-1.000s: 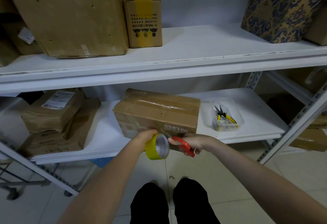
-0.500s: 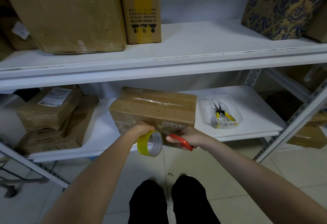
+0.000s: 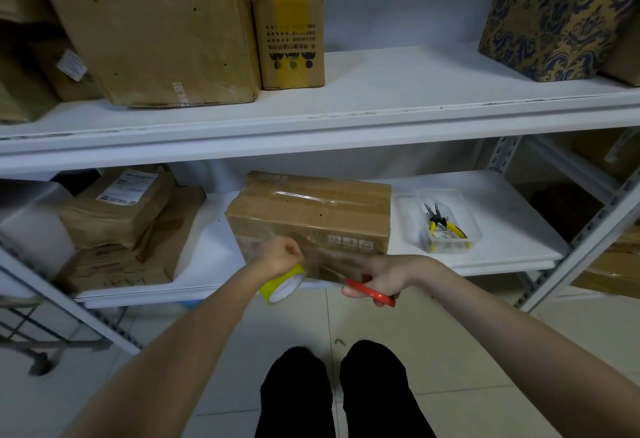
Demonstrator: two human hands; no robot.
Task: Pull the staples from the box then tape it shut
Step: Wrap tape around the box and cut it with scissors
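Head view: box (image 3: 311,216) just behind left hand (image 3: 278,255)'s tape roll (image 3: 284,287), right hand (image 3: 384,273)'s scissors (image 3: 370,290)

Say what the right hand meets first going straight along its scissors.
The scissors tips would probably meet the box's taped front face, beside the left hand; depth unclear.

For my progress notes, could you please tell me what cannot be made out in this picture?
Head view only:
Scissors blades: blurred against the box front; cutting unclear.
Tape roll: upper part hidden by the left hand.
Scissors handles: partly covered by the right hand.
Clear tub beside the box: any staples too small to see.
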